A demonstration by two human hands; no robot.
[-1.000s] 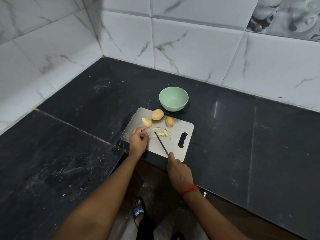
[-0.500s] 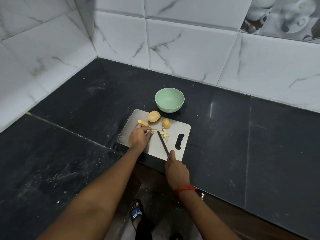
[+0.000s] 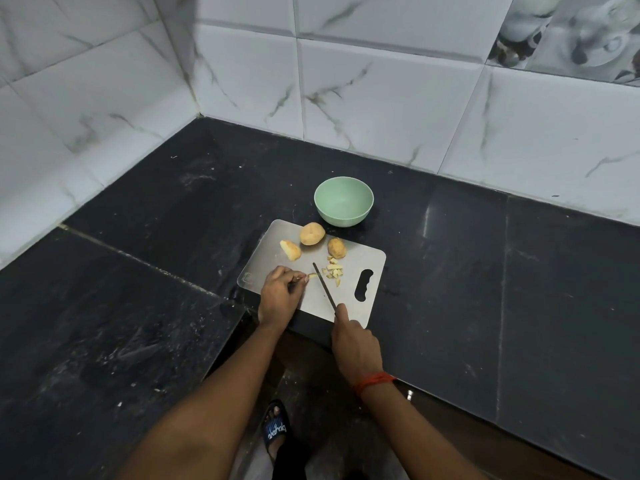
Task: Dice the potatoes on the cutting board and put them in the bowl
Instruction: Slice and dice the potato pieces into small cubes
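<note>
Dicing the last sliver, fingers way too close for comfort

I'd curl the left hand (image 3: 280,293) fingertips back: they're pinched shut on a pale potato strip (image 3: 312,276) just beside the thin dark knife (image 3: 325,287), which the right hand (image 3: 354,342) grips closed. Cut pieces (image 3: 333,270) lie right of the blade on the grey steel cutting board (image 3: 313,303); the mint-green bowl (image 3: 344,201) looks empty.

Three tan potato pieces (image 3: 312,233) and pale dice (image 3: 333,270) on the steel cutting board (image 3: 374,261), empty green bowl (image 3: 343,201) just behind.
</note>
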